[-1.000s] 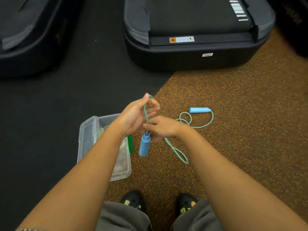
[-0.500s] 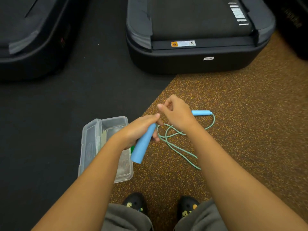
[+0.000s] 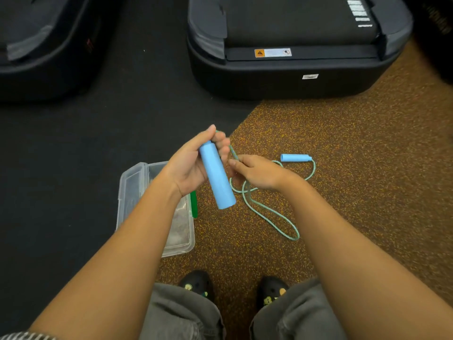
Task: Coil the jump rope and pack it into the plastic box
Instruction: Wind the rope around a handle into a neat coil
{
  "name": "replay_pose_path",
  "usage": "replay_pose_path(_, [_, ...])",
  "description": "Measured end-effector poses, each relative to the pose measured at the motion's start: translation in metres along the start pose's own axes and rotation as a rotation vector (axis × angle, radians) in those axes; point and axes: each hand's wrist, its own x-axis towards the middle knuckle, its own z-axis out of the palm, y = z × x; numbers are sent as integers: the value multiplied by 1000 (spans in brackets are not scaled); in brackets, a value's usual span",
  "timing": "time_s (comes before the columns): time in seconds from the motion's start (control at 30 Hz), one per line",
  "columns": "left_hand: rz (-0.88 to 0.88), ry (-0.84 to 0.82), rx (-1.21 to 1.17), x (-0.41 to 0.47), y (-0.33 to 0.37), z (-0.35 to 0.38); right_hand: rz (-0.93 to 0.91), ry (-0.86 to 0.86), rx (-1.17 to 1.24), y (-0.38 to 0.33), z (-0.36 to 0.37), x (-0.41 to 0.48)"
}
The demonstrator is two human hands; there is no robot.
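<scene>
Jump rope handle [image 3: 217,177] in left hand [image 3: 188,165]

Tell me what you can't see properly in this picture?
- Inside the plastic box, head view: the left arm covers much of it.
- How the rope joins the held handle: the left hand and right hand hide it.
- The label on the treadmill: too small to read.

Even indoor light; edges bowed (wide-angle); fingers [image 3: 221,143] motion-blurred.
</scene>
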Motion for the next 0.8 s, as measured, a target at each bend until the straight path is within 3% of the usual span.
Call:
replay_pose_path(0.13, [155,90,-121,10,0,0,13,-70,-73,-5,0,-3])
replay_pose_path(0.27, [211,202,63,18,-4,-6,19,-154,-138,-13,-7,-8])
replay_pose_path(0.33, [210,222,310,18,-7,-9,6,-165,-189,-18,-13,-12])
replay_pose_path(0.4, [197,151,599,17,-12,-10,-53,-141,-250,-24,-19,-14])
replay_pose_path(0.5, [127,-29,758,11,-16,-4,-136,-88,-282,-31,-29,-18])
replay_pose_path(0.8, [-122,-230,495,-1,-9,8,-183,198,-100,-23,-42,-14])
